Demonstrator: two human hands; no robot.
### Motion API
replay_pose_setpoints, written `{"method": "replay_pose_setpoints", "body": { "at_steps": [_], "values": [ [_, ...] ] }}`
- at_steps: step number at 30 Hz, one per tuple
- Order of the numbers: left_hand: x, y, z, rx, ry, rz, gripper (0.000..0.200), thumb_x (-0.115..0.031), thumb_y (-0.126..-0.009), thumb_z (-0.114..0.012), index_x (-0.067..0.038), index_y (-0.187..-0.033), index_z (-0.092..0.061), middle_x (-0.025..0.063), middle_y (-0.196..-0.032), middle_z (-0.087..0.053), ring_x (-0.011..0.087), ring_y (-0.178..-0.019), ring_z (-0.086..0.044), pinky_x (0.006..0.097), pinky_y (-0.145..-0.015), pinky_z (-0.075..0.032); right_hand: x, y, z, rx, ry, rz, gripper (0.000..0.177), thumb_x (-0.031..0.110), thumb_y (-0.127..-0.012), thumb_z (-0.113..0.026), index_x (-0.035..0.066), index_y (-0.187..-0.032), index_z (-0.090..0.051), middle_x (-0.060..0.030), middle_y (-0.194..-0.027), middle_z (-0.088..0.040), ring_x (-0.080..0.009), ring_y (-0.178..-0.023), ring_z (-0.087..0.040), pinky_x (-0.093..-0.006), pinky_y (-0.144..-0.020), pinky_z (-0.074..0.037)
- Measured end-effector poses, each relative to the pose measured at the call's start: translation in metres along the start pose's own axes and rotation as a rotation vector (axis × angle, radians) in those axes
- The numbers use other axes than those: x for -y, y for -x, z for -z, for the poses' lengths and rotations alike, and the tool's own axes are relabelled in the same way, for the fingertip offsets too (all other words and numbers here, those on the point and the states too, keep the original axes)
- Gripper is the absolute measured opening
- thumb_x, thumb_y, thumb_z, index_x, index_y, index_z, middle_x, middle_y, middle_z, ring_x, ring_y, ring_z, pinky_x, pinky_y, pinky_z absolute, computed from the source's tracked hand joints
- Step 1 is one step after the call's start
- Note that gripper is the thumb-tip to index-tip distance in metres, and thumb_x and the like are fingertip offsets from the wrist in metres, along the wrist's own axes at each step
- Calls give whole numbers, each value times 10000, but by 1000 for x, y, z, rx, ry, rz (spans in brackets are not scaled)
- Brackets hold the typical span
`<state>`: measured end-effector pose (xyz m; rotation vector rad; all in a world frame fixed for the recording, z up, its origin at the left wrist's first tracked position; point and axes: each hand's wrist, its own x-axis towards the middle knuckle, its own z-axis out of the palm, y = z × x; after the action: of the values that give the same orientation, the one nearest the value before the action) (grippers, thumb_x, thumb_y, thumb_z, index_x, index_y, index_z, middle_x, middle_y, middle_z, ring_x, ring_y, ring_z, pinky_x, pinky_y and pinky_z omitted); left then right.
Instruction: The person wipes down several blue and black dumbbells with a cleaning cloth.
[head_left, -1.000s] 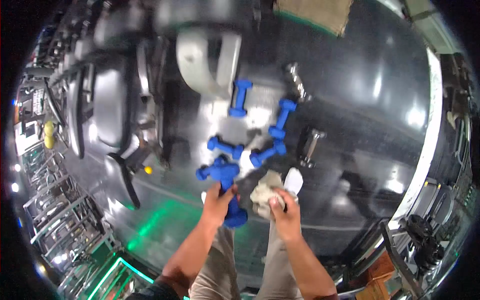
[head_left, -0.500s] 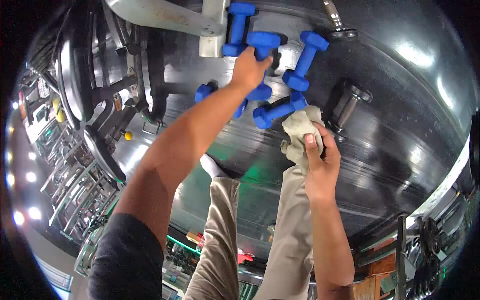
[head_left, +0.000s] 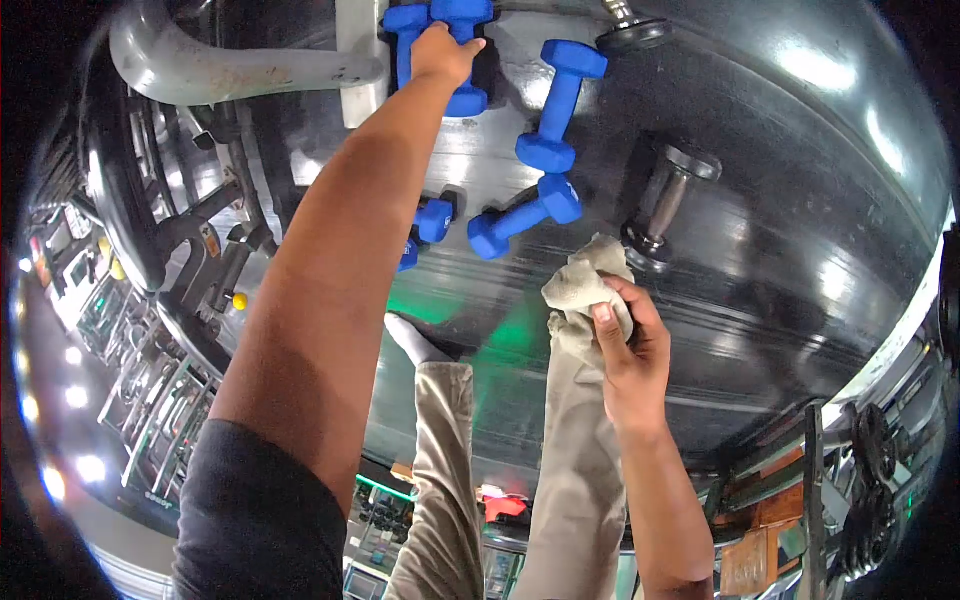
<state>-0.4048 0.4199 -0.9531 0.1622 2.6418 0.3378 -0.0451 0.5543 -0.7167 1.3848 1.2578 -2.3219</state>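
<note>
My left hand [head_left: 443,55] reaches to the top of the head view, its fingers closed round the handle of a blue dumbbell [head_left: 466,102]. Close beside it on the left lies another blue dumbbell [head_left: 405,55], partly behind my hand. To the right lie a slanted blue dumbbell [head_left: 560,105] and, nearer me, one more blue dumbbell [head_left: 525,218]. Other blue dumbbell ends [head_left: 433,220] show beside my left forearm, which hides the rest. My right hand [head_left: 637,350] grips a crumpled, pale cloth [head_left: 590,285] above my right leg.
A chrome dumbbell [head_left: 665,205] rests on the dark, shiny floor [head_left: 760,330] at the right; another metal dumbbell [head_left: 635,35] is at the top edge. A grey metal machine frame [head_left: 250,75] with a pale upright [head_left: 360,90] stands upper left. Plate racks [head_left: 865,480] are lower right.
My left hand has moved the blue dumbbell forward, alongside the one by the pale upright. My right hand keeps hold of the cloth. The whole view has shifted slightly.
</note>
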Motion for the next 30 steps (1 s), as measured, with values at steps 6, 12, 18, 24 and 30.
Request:
{"method": "replay_pose_setpoints", "body": {
  "at_steps": [6, 12, 18, 24, 30],
  "values": [
    [-41, 67, -19, -566, -56, -214, 519, -285, -831, -783, 12, -1187, -549, 225, -1140, -563, 414, -1076, -555, 474, -972, -478, 15, -1, -8, -67, -25, 10, 294, 158, -1043, -657, 4, -1294, -638, -36, -1179, -676, -92, -1068, -596, -250, -957, -469],
    [-97, 135, -85, -95, 263, -103, 474, -160, -855, -748, 42, -1186, -473, 279, -1180, -589, 458, -1132, -602, 505, -1004, -511, 24, 2, -13, -130, 9, 36, 303, 187, -1059, -639, 19, -1310, -618, -2, -1145, -668, -55, -1005, -588, -224, -900, -461],
    [-84, 116, -101, 95, 263, -51, 590, -205, -896, -734, 100, -1281, -407, 353, -1178, -630, 504, -1114, -639, 520, -970, -535, 0, 8, -15, -92, 18, 24, 301, 159, -1069, -612, 7, -1329, -605, -47, -1232, -667, -100, -1107, -610, -264, -1005, -466],
    [-80, 109, -69, 247, 327, 113, 672, -291, -830, -776, 84, -1308, -490, 315, -1211, -673, 451, -1138, -667, 501, -1021, -536, -4, 18, -27, -81, -8, 8, 302, 157, -1072, -605, 7, -1334, -598, -37, -1211, -670, -85, -1094, -605, -249, -976, -466],
    [-35, 184, 13, 328, 736, 39, 366, -327, -789, -837, -7, -908, -706, 159, -804, -724, 274, -782, -712, 417, -731, -552, 17, 50, -33, -104, 37, 53, 320, 199, -1074, -605, 11, -1332, -587, -24, -1177, -665, -73, -1019, -587, -240, -906, -461]
  ]
}}
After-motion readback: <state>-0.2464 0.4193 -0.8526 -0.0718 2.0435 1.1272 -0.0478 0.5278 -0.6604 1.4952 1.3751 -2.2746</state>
